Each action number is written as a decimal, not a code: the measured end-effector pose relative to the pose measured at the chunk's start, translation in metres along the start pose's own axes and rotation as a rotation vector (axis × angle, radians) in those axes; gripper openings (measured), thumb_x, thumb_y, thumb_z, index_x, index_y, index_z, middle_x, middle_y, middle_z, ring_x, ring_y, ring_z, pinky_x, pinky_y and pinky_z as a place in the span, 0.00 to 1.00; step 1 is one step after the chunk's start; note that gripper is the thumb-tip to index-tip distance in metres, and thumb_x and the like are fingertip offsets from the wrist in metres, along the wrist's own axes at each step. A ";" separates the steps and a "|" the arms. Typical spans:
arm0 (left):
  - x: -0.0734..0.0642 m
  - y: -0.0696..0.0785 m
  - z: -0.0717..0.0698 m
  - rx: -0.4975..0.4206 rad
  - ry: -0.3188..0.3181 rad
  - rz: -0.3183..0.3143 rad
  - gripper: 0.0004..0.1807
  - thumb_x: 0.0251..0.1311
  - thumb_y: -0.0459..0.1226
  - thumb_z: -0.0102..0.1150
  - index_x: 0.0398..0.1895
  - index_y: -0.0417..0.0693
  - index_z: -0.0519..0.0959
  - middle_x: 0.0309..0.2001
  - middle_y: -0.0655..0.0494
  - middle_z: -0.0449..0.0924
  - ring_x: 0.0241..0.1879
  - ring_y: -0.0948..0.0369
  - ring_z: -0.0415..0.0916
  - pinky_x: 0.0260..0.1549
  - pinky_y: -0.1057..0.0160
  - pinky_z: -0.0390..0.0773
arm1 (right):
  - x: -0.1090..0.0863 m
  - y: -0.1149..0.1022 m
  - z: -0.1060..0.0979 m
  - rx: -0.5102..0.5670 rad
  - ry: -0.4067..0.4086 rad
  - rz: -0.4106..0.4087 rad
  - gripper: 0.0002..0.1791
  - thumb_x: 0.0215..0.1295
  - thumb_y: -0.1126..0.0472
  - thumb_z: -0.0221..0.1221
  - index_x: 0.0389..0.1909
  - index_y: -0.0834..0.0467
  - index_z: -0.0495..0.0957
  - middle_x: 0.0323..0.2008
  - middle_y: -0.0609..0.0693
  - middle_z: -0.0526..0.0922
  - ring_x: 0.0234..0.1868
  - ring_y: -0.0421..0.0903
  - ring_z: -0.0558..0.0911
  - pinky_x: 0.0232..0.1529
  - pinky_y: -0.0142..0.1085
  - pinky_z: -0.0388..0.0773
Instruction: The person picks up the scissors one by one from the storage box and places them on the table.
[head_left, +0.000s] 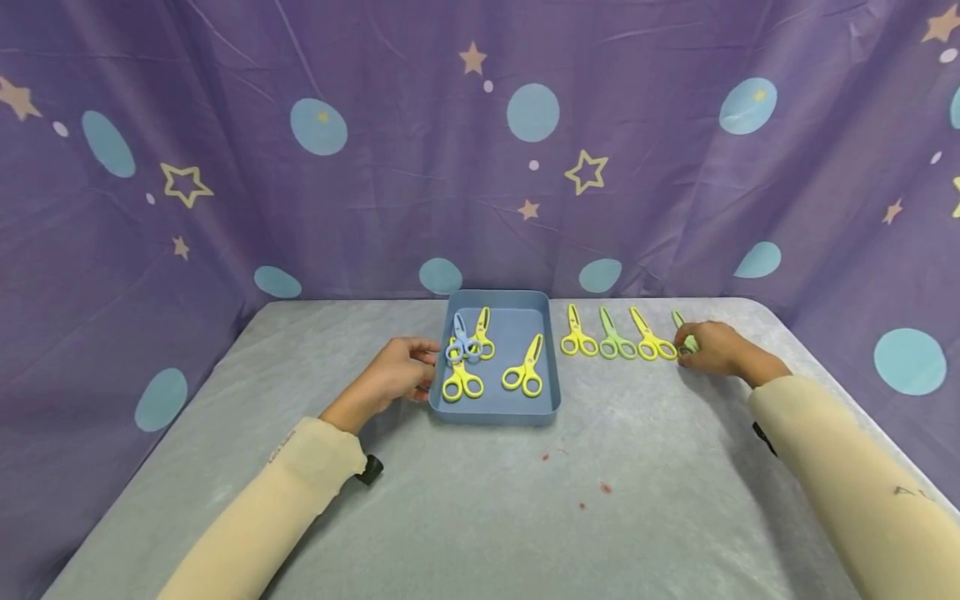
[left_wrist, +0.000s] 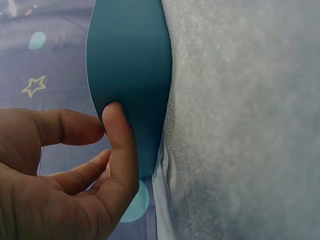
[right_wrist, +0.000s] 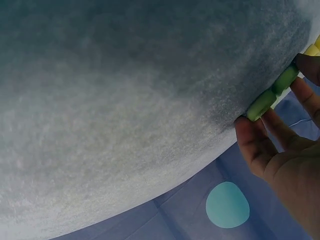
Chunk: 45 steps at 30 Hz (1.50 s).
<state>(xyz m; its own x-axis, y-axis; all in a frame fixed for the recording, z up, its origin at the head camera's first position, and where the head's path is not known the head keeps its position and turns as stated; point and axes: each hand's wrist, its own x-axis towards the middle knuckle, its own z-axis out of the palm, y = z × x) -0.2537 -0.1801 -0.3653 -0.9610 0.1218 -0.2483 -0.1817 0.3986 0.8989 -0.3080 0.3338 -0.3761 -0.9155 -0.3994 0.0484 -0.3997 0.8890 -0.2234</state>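
Right hand (head_left: 711, 347) pinches the green scissors (right_wrist: 286, 80) by their handles on the table (head_left: 652, 483), left hand (head_left: 399, 369) pinches the tray (head_left: 495, 414) rim, and a leftward drag could knock the neighbouring yellow scissors (head_left: 646, 332) askew, given the tight spacing.

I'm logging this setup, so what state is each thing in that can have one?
Tray: upright, uncovered, holding four scissors
Three yellow scissors: in tray, blades look nearly closed
Blue scissors: in tray, overlapping yellow scissors
Two yellow scissors: on table, right of tray
Free green scissors: between those two
Held green scissors: handles gripped by right hand
Left hand: touching tray's wall
Table: marked with red spots
Curtain: hanging behind table
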 end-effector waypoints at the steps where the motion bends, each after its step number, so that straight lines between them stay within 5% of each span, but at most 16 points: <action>1: 0.000 0.000 0.000 0.001 -0.002 0.003 0.32 0.58 0.23 0.53 0.70 0.38 0.71 0.56 0.40 0.71 0.36 0.52 0.80 0.29 0.57 0.86 | -0.001 0.000 0.000 0.002 -0.004 -0.001 0.14 0.56 0.61 0.68 0.41 0.62 0.82 0.27 0.50 0.81 0.34 0.54 0.78 0.43 0.56 0.76; 8: 0.000 0.000 0.000 -0.006 -0.001 0.007 0.32 0.57 0.21 0.52 0.70 0.38 0.71 0.56 0.39 0.71 0.35 0.53 0.78 0.29 0.57 0.86 | -0.003 0.000 -0.001 -0.002 -0.025 0.013 0.17 0.58 0.60 0.68 0.46 0.63 0.82 0.27 0.50 0.80 0.34 0.52 0.76 0.43 0.56 0.75; 16: -0.001 0.001 0.000 -0.002 0.000 -0.001 0.32 0.58 0.22 0.52 0.70 0.38 0.71 0.56 0.40 0.71 0.34 0.54 0.78 0.29 0.56 0.86 | -0.004 -0.011 -0.008 -0.016 0.023 0.013 0.20 0.61 0.59 0.67 0.50 0.65 0.80 0.36 0.63 0.81 0.38 0.58 0.79 0.42 0.58 0.75; 28: -0.003 0.003 0.001 0.006 -0.003 -0.008 0.32 0.60 0.23 0.53 0.71 0.38 0.70 0.56 0.40 0.71 0.36 0.53 0.79 0.30 0.56 0.86 | 0.008 -0.050 -0.010 -0.020 0.058 -0.044 0.20 0.66 0.58 0.64 0.56 0.63 0.80 0.52 0.71 0.79 0.52 0.74 0.76 0.52 0.68 0.71; 45: -0.003 0.000 0.001 0.012 0.006 0.004 0.31 0.60 0.23 0.52 0.69 0.41 0.72 0.57 0.41 0.71 0.35 0.52 0.78 0.29 0.56 0.86 | 0.024 -0.116 -0.001 -0.029 0.061 -0.137 0.19 0.70 0.57 0.63 0.59 0.57 0.80 0.57 0.66 0.78 0.52 0.68 0.76 0.49 0.64 0.74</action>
<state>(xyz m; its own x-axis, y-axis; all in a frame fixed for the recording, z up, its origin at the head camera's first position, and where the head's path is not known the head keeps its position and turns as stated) -0.2508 -0.1794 -0.3648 -0.9631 0.1178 -0.2419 -0.1750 0.4087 0.8957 -0.2840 0.2212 -0.3482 -0.8533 -0.5035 0.1359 -0.5211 0.8339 -0.1821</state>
